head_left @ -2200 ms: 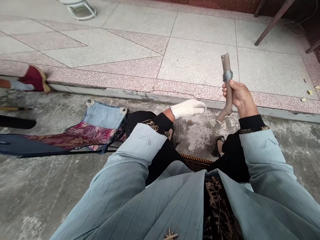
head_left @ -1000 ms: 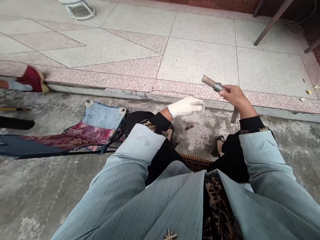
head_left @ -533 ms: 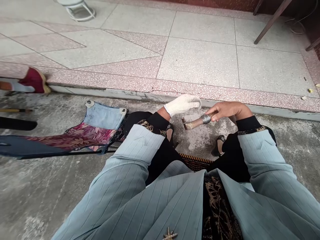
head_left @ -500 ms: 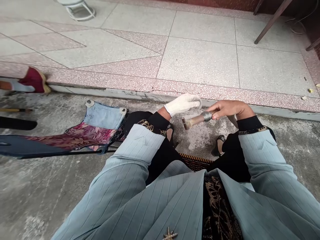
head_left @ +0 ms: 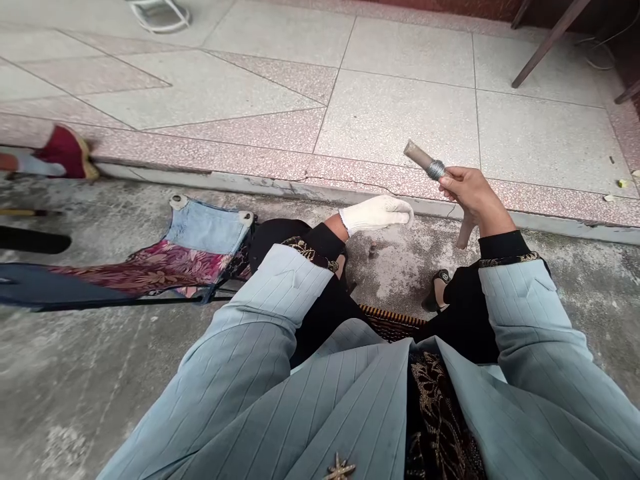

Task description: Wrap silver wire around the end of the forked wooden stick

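My right hand (head_left: 467,190) is bare and closed around a stick-like tool (head_left: 419,155). The tool has a pale brown shaft and a band of silvery wire wound round it near the fingers. Its far end points up and left above the step's edge, and its lower end shows beneath my wrist. My left hand (head_left: 375,215) wears a white knitted glove and is held low, left of the tool and apart from it. The gloved fingers curl inward with a greyish loop at their tips; what they hold, if anything, is hidden. Below the glove a small dark piece (head_left: 372,249) shows against the concrete.
A folding chair with patterned cloth (head_left: 150,267) stands at my left. Ahead runs a low tiled step (head_left: 280,173). Another person's red shoe (head_left: 65,153) is at far left. A white stool (head_left: 163,17) and dark furniture legs (head_left: 545,50) stand on the tiles.
My right hand has lifted the stick-like tool up and away from beside the glove, and its tip now points upward. My left hand has shifted slightly right and down.
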Motion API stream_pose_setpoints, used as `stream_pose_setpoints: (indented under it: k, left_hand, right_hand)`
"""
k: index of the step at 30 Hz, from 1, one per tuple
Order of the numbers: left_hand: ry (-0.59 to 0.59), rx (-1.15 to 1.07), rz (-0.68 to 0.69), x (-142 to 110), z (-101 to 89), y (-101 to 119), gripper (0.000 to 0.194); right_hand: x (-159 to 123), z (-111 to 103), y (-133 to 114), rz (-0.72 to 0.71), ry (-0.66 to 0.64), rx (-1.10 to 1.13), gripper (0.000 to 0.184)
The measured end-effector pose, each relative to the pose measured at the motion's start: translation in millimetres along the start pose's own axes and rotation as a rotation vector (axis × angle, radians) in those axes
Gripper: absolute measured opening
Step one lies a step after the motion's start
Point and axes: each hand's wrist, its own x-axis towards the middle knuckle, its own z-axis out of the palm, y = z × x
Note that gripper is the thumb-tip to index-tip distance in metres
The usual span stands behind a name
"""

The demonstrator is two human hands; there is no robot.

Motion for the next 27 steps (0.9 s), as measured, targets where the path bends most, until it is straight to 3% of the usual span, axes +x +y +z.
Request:
stream_pose_setpoints:
  k: [2,4,7,9,11,15,19,25,27]
  left_hand:
    - [-0.015,0.039,0.006,-0.2,-1.0,0.9,0.034]
    - [-0.021,0.107,0.006,-0.8,-2.7,0.6,0.035]
    - [0.049,0.201,-0.037,-2.6,-6.2,-0.7,0.033]
    - [0.119,0.227,-0.075,-3.9,-8.7,-1.1,0.031]
    - [0.165,0.232,-0.106,-4.6,-10.3,-0.8,0.029]
    - [0.191,0.225,-0.138,-2.5,-8.9,-2.7,0.029]
    - [0.139,0.139,-0.103,2.1,-5.7,-11.5,0.025]
    - [0.118,-0.107,-0.089,3.6,-2.3,-15.1,0.032]
    - [0.088,-0.211,-0.067,4.3,1.8,-12.1,0.03]
  right_hand:
    - [1.9,-0.3,1.9,0.0,-0.004,-0.225,0.034]
    - [1.0,-1.4,1.6,0.0,-0.088,-0.468,0.039]
    - [-4.3,-1.0,-1.6,0.013,-0.427,-0.683,0.039]
    - [-7.3,1.1,-3.1,-0.004,-0.697,-0.668,0.038]
    - [-8.4,3.4,-3.4,-0.039,-0.876,-0.564,0.041]
    - [-8.4,2.3,-4.7,-0.113,-0.973,-0.318,0.056]
    - [-14.2,-5.7,-11.6,-0.128,-0.864,-0.141,0.056]
    - [-18.8,-5.8,-14.9,-0.098,-0.242,0.315,0.056]
    - [-15.2,-1.2,-12.4,-0.095,-0.123,0.36,0.056]
